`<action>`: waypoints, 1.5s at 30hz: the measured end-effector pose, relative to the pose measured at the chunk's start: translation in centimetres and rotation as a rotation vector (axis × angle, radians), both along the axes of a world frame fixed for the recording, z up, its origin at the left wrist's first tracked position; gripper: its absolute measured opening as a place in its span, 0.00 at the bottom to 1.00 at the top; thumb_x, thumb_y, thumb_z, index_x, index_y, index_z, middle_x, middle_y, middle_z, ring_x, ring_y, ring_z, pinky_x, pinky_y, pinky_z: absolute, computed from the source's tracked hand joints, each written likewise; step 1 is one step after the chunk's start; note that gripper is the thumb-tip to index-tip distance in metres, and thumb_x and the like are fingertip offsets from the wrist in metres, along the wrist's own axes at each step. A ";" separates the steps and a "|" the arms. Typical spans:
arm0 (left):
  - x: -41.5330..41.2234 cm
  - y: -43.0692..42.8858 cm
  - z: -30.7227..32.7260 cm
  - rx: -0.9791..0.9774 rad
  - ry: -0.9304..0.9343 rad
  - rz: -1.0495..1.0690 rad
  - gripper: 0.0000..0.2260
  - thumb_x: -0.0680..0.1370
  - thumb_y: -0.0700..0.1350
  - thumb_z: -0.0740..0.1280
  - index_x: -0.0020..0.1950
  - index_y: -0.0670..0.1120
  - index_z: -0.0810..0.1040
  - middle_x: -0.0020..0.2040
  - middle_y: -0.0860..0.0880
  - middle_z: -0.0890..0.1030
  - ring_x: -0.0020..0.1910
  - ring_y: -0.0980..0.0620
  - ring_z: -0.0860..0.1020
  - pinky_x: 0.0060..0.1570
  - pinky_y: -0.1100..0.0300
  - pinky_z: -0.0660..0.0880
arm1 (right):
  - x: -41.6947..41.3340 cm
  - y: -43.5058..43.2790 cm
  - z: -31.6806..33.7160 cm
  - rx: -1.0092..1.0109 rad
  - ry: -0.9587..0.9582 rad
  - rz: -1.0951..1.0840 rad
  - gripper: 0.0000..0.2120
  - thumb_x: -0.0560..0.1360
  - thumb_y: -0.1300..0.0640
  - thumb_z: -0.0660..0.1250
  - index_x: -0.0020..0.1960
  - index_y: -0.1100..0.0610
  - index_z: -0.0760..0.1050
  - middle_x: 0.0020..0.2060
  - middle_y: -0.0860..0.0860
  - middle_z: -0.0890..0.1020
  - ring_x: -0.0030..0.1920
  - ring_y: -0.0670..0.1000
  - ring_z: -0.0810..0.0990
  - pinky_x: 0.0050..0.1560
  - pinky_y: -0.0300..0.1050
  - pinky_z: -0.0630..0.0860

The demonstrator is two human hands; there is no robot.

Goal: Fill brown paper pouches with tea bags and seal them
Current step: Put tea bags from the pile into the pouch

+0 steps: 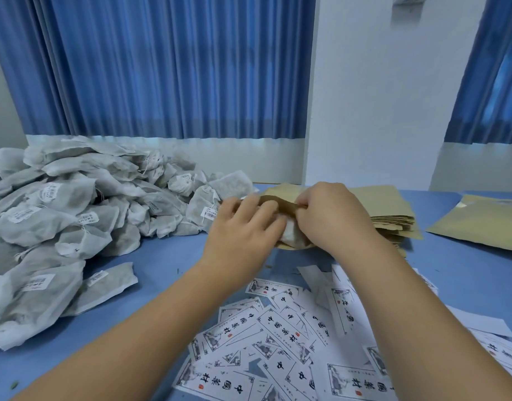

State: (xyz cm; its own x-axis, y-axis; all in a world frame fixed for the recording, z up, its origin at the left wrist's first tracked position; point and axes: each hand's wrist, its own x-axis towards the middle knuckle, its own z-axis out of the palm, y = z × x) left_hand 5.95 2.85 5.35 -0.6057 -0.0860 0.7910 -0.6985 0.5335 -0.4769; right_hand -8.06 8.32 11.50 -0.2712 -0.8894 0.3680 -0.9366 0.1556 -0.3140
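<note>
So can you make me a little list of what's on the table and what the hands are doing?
Left hand: holds the brown paper pouch
Right hand: pinches the same pouch's top edge
Between the hands: white tea bag, seemingly partly in the pouch
Left side: big heap of grey-white mesh tea bags
Behind right hand: stack of flat brown paper pouches
Nearest: scattered white printed paper labels
Surface: blue table

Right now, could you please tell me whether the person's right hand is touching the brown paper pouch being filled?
Touching. The head view shows the right hand pinching the top edge of the brown paper pouch, with no gap.
</note>
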 end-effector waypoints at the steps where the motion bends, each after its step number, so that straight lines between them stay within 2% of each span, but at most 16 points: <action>1: 0.0 0.1 0.1 -0.014 0.003 -0.044 0.12 0.74 0.36 0.60 0.46 0.47 0.82 0.43 0.48 0.81 0.41 0.44 0.79 0.42 0.52 0.70 | 0.0 0.0 0.0 -0.046 -0.004 0.004 0.08 0.70 0.61 0.63 0.32 0.56 0.73 0.33 0.53 0.75 0.36 0.56 0.74 0.28 0.40 0.62; 3: 0.2 0.2 0.2 0.006 -0.056 -0.142 0.16 0.74 0.32 0.56 0.48 0.44 0.82 0.40 0.47 0.79 0.36 0.45 0.77 0.37 0.53 0.70 | -0.1 0.0 0.0 -0.153 0.036 0.016 0.07 0.71 0.59 0.62 0.36 0.54 0.76 0.35 0.53 0.78 0.37 0.56 0.74 0.30 0.41 0.65; 6: 0.6 0.0 0.3 0.138 -0.151 -0.162 0.15 0.68 0.30 0.63 0.48 0.42 0.83 0.38 0.46 0.80 0.32 0.45 0.76 0.28 0.56 0.71 | -0.1 0.1 -0.3 -0.239 0.072 0.056 0.10 0.74 0.58 0.61 0.45 0.51 0.81 0.41 0.52 0.82 0.41 0.57 0.76 0.39 0.44 0.75; 10: 0.4 0.2 1.3 0.524 -0.314 -0.053 0.12 0.71 0.37 0.64 0.53 0.45 0.79 0.45 0.47 0.80 0.40 0.44 0.78 0.32 0.54 0.73 | 0.4 0.4 -0.2 -0.240 0.023 0.156 0.11 0.74 0.60 0.61 0.47 0.54 0.82 0.44 0.53 0.83 0.46 0.58 0.78 0.46 0.50 0.78; 11: 0.2 0.2 1.6 0.634 -0.318 -0.015 0.09 0.73 0.41 0.62 0.52 0.47 0.76 0.45 0.50 0.79 0.42 0.45 0.77 0.33 0.56 0.72 | 0.5 0.4 -0.2 -0.253 0.014 0.172 0.11 0.74 0.60 0.61 0.47 0.54 0.82 0.44 0.53 0.83 0.46 0.58 0.78 0.47 0.50 0.78; 13: -0.3 0.0 2.3 0.778 -0.289 0.021 0.02 0.74 0.45 0.61 0.44 0.52 0.68 0.37 0.54 0.73 0.40 0.48 0.74 0.30 0.61 0.64 | 0.8 0.4 -0.1 -0.279 0.007 0.177 0.11 0.74 0.60 0.61 0.47 0.53 0.82 0.43 0.52 0.83 0.45 0.57 0.78 0.45 0.49 0.78; 16: -0.9 -0.1 3.2 0.901 -0.220 0.073 0.10 0.73 0.47 0.63 0.37 0.53 0.61 0.32 0.58 0.65 0.37 0.50 0.69 0.29 0.62 0.59 | 1.3 0.2 -0.1 -0.303 0.011 0.128 0.12 0.75 0.59 0.60 0.45 0.51 0.82 0.39 0.51 0.80 0.42 0.57 0.76 0.40 0.46 0.75; 19: -0.8 0.2 3.3 0.763 -0.122 0.073 0.03 0.73 0.43 0.62 0.44 0.49 0.70 0.40 0.52 0.77 0.45 0.45 0.76 0.34 0.58 0.63 | 1.0 -0.2 -0.4 -0.320 0.004 0.041 0.10 0.73 0.59 0.60 0.41 0.54 0.80 0.37 0.53 0.79 0.39 0.58 0.75 0.34 0.43 0.68; 22: 0.6 0.8 2.0 0.590 -0.122 -0.013 0.14 0.72 0.38 0.62 0.54 0.43 0.80 0.51 0.46 0.81 0.52 0.43 0.77 0.48 0.52 0.71 | 0.7 -0.4 -0.9 -0.342 -0.011 0.010 0.10 0.73 0.58 0.60 0.41 0.55 0.80 0.38 0.55 0.79 0.38 0.58 0.73 0.32 0.42 0.65; 26: 4.3 2.1 -0.3 0.620 0.018 -0.160 0.11 0.75 0.44 0.64 0.52 0.44 0.83 0.50 0.49 0.83 0.48 0.45 0.81 0.48 0.51 0.76 | 1.4 -0.8 -1.8 -0.317 -0.049 0.059 0.10 0.72 0.59 0.61 0.44 0.53 0.82 0.42 0.54 0.80 0.38 0.57 0.73 0.35 0.43 0.69; 29: 7.6 2.0 -1.0 0.701 0.137 0.051 0.12 0.78 0.48 0.61 0.55 0.48 0.83 0.53 0.52 0.82 0.53 0.48 0.79 0.52 0.52 0.72 | 2.3 -1.0 -2.5 -0.285 -0.054 0.086 0.10 0.72 0.59 0.62 0.45 0.54 0.82 0.41 0.53 0.81 0.40 0.57 0.76 0.37 0.45 0.73; 33: 12.1 1.5 -0.7 0.846 0.202 0.777 0.16 0.77 0.52 0.59 0.65 0.53 0.73 0.63 0.50 0.73 0.63 0.47 0.71 0.61 0.50 0.65 | 3.5 -1.1 -3.1 -0.263 -0.054 0.118 0.10 0.71 0.59 0.62 0.46 0.57 0.81 0.42 0.53 0.81 0.43 0.58 0.77 0.43 0.49 0.77; 35: 14.2 1.7 -1.2 0.912 0.240 0.976 0.18 0.76 0.55 0.59 0.64 0.51 0.70 0.63 0.47 0.71 0.63 0.44 0.69 0.61 0.46 0.67 | 3.9 -1.1 -3.2 -0.253 -0.042 0.128 0.09 0.71 0.59 0.63 0.47 0.57 0.81 0.42 0.53 0.81 0.43 0.58 0.77 0.42 0.49 0.76; 38: 16.0 1.6 -2.7 1.028 0.191 1.091 0.19 0.76 0.59 0.59 0.62 0.51 0.69 0.63 0.47 0.68 0.65 0.44 0.67 0.59 0.44 0.66 | 4.1 -1.1 -3.3 -0.248 -0.041 0.126 0.09 0.71 0.58 0.63 0.46 0.56 0.81 0.42 0.52 0.81 0.43 0.58 0.76 0.42 0.49 0.76; 42: 16.2 0.7 -3.5 0.981 0.109 1.125 0.18 0.78 0.58 0.55 0.63 0.53 0.70 0.63 0.47 0.69 0.64 0.44 0.67 0.58 0.41 0.64 | 4.2 -0.9 -3.4 -0.247 -0.045 0.135 0.08 0.70 0.59 0.64 0.45 0.56 0.81 0.42 0.52 0.81 0.43 0.59 0.76 0.43 0.49 0.76; 45: 16.5 0.1 -3.8 1.084 0.123 1.129 0.18 0.80 0.57 0.49 0.69 0.59 0.66 0.70 0.48 0.65 0.70 0.41 0.59 0.61 0.29 0.57 | 4.2 -0.7 -3.4 -0.244 -0.081 0.144 0.08 0.70 0.58 0.64 0.45 0.52 0.82 0.43 0.52 0.81 0.44 0.59 0.77 0.43 0.48 0.76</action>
State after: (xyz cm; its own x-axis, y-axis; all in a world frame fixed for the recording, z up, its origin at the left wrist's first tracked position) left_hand 22.48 2.94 1.51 0.2220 -0.9707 0.0921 -0.9622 -0.2334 -0.1404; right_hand -3.91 7.57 8.07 -0.1862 -0.8087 0.5579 -0.9139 -0.0659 -0.4005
